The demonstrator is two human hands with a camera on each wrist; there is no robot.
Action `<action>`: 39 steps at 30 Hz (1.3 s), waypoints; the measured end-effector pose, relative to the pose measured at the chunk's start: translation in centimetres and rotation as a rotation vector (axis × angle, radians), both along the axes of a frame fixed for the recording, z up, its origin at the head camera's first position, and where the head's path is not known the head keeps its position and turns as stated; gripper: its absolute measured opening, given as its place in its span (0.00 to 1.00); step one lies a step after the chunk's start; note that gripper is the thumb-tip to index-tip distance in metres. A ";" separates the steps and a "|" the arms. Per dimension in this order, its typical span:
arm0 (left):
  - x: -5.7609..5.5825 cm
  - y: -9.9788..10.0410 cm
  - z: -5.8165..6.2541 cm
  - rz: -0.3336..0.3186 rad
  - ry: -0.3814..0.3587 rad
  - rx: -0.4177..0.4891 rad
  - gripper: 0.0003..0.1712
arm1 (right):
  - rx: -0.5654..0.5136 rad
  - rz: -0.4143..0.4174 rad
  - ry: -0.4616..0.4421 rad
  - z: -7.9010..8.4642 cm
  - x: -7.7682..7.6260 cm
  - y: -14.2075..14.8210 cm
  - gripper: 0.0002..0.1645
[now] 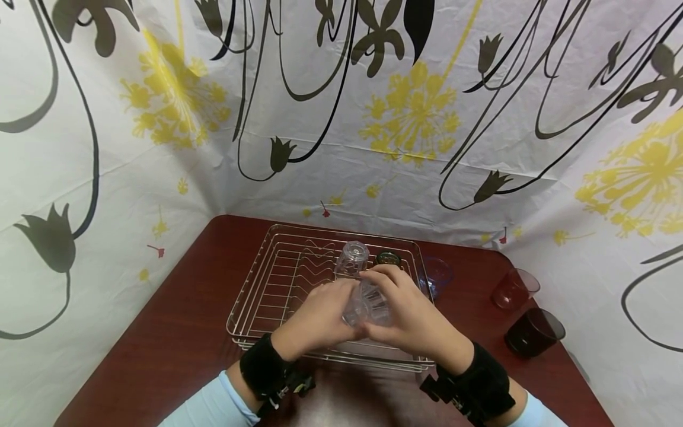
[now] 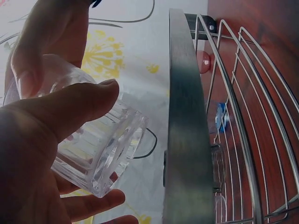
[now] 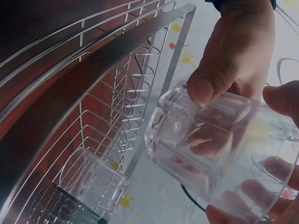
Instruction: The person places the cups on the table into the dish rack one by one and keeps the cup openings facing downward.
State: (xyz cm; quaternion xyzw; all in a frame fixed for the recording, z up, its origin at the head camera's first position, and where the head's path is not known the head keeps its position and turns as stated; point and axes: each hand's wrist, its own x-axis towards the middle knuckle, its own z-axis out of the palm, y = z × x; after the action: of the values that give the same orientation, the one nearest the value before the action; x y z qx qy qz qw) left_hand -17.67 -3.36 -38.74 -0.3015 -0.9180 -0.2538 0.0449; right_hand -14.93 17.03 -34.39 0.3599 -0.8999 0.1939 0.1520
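A clear, faceted drinking glass (image 1: 368, 303) is held in both hands over the front part of a metal dish rack (image 1: 341, 233). My left hand (image 1: 324, 311) pinches its thick base end, with the thumb laid on the side of the glass (image 2: 100, 140). Around the rim end curl the fingers of my right hand (image 1: 413, 311); they show through the clear wall of the glass (image 3: 219, 144). The glass lies tilted on its side, apart from the rack's metal edge (image 2: 189, 116). Behind the hands, another clear glass (image 1: 353, 255) stands upside down in the rack.
A dark green glass (image 1: 388, 258) sits in the rack beside the upturned clear one. Right of the rack, a blue-tinted glass (image 1: 439, 273), a red glass (image 1: 514, 289) and a dark glass (image 1: 533, 333) are on the brown table (image 1: 176, 332). A patterned curtain (image 1: 331, 118) surrounds the table.
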 end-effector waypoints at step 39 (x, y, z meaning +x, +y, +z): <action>-0.4 -1.3 2.5 -0.084 -0.175 0.085 0.47 | 0.064 -0.223 -0.078 -1.6 -0.6 2.6 0.53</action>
State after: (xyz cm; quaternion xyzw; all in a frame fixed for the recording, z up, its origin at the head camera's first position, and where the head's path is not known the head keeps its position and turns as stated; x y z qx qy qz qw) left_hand -18.05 -4.64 -36.25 -0.3144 -0.8933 -0.3193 -0.0335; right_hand -15.49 19.60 -36.02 0.2545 -0.9453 0.1607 0.1259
